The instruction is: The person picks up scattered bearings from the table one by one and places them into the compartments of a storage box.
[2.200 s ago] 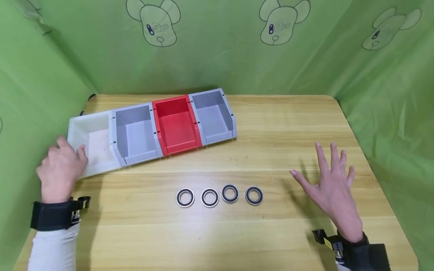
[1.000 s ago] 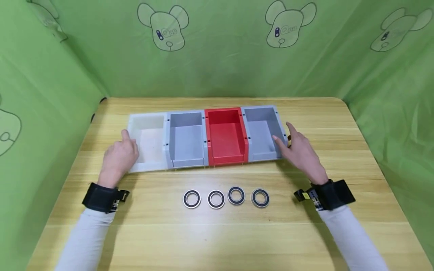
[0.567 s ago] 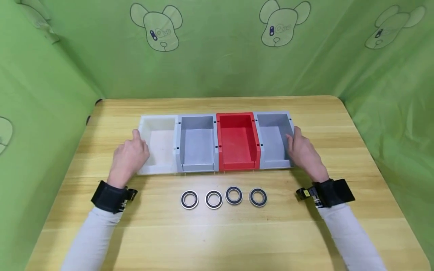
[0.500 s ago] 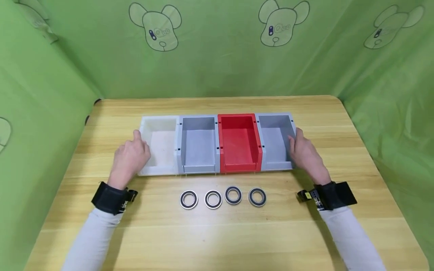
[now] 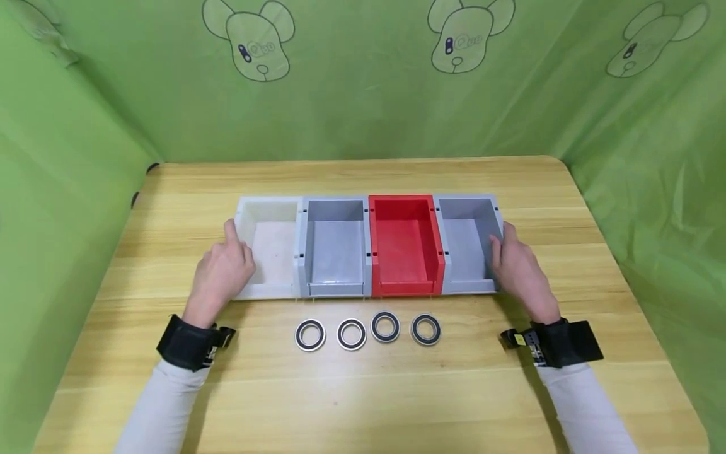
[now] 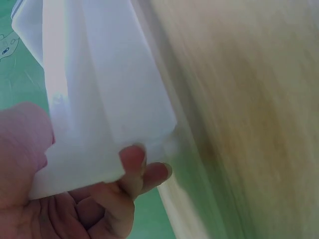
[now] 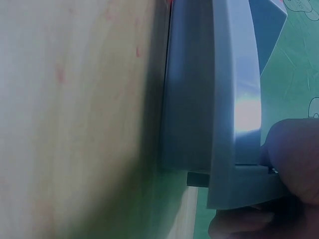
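A joined row of storage bins lies across the table: a white bin [image 5: 275,252], a grey bin [image 5: 337,249], a red bin [image 5: 404,246] and another grey bin [image 5: 466,244] at the right end. My left hand [image 5: 223,271] grips the white bin's outer side wall, thumb inside and fingers curled beneath the edge, as the left wrist view shows. At the other end my right hand [image 5: 520,271] grips the right grey bin's outer wall, its thumb over the rim. In front of the row lie several black-sealed ball bearings [image 5: 351,334], apart from one another and untouched.
The wooden table [image 5: 363,403] extends in front of the bearings and to both sides. Green cloth [image 5: 363,113] with bear-head outlines hangs behind the table and at its left and right. Each wrist wears a black strap with a small camera.
The bin row has moved right and toward me, turning from slanted to straight. My right hand came in from the right and took hold of the right grey bin. The bearings stayed put.
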`<state>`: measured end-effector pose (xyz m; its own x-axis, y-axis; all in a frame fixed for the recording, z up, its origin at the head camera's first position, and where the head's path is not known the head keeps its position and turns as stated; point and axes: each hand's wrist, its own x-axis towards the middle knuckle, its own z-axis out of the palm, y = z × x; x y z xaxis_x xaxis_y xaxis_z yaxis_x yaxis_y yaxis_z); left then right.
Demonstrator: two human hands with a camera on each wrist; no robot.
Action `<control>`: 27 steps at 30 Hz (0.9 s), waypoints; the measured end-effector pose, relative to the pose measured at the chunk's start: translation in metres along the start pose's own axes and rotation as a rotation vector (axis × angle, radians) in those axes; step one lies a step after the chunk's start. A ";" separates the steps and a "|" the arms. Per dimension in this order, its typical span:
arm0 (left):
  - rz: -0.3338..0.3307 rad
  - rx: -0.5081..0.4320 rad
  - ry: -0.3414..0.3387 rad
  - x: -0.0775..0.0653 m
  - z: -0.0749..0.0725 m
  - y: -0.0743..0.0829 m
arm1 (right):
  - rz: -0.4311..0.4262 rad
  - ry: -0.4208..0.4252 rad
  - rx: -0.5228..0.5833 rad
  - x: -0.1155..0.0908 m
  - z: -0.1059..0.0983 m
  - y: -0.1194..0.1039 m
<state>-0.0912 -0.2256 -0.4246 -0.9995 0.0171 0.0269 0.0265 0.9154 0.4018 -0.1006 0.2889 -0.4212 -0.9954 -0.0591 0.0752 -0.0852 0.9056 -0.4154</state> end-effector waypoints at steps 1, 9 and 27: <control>-0.002 -0.008 -0.006 0.000 -0.001 0.000 | 0.008 -0.005 0.000 0.001 0.000 0.000; 0.017 0.000 -0.002 0.001 -0.003 0.001 | 0.112 -0.099 0.013 0.001 -0.012 -0.003; 0.011 0.011 0.003 -0.001 -0.003 0.000 | -0.485 -0.017 -0.019 -0.081 -0.003 -0.079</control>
<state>-0.0905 -0.2266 -0.4217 -0.9991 0.0262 0.0346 0.0377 0.9194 0.3915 -0.0134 0.2231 -0.3913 -0.8419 -0.4830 0.2408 -0.5387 0.7795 -0.3197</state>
